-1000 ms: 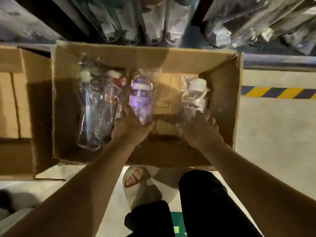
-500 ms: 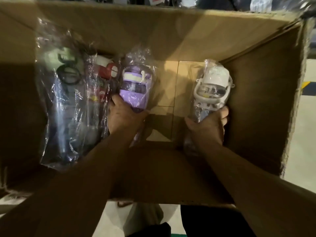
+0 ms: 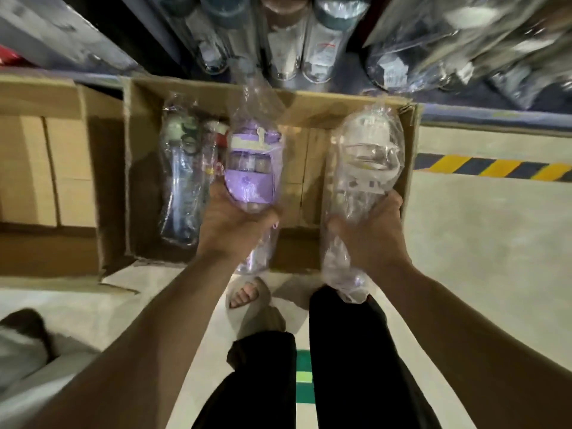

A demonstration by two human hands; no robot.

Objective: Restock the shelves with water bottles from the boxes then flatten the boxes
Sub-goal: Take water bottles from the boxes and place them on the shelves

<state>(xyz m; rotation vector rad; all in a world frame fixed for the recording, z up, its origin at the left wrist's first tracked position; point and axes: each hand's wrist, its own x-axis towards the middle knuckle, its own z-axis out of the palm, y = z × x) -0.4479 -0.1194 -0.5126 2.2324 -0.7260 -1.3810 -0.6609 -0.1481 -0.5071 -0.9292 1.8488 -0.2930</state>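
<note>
An open cardboard box [image 3: 144, 168] sits on the floor below the shelf. My left hand [image 3: 230, 226] grips a purple-lidded water bottle [image 3: 250, 167] in a clear plastic bag, lifted above the box. My right hand [image 3: 370, 235] grips a white-lidded water bottle [image 3: 366, 153], also bagged, raised over the box's right side. Two more bagged bottles [image 3: 182, 178], one green-capped and one red-capped, lie along the box's left side. The shelf [image 3: 495, 114] at the top holds several wrapped bottles [image 3: 288, 41].
A second cardboard box [image 3: 46, 168] stands to the left, touching the first. Yellow-and-black floor tape [image 3: 495, 167] runs at the right. My legs in black trousers and a sandalled foot [image 3: 247, 294] are just in front of the box. A dark object lies at bottom left.
Both hands have lifted their bottles up out of the box. The view has pulled back, so the shelf and floor show again.
</note>
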